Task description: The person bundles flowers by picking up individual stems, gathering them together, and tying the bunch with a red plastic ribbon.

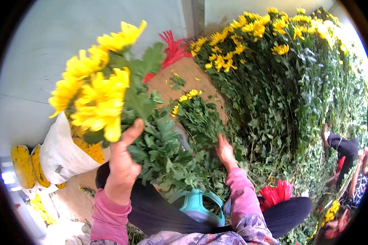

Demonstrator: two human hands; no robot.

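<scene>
My left hand (pixel 124 163) is raised on the left, closed round a bunch of yellow chrysanthemums (pixel 98 98). Large blooms top the bunch, and its leafy stems slant down across my lap. Lower and to the right, my right hand (pixel 225 151) is closed at the edge of a smaller leafy bunch (pixel 202 118) with a few yellow heads at its far end. Leaves hide part of those fingers. Between my dark-trousered legs is a teal plastic piece (pixel 192 204) with openings in it, partly covered by foliage.
A tall bank of cut chrysanthemums (pixel 270 90) fills the right side. On the left stands a white sack (pixel 59 151) holding yellow flower heads, beside packed yellow bags (pixel 23 166). Red strips (pixel 173 51) lie on brown board; more red strips (pixel 277 191) are by my right knee. Other people (pixel 351 163) work at far right.
</scene>
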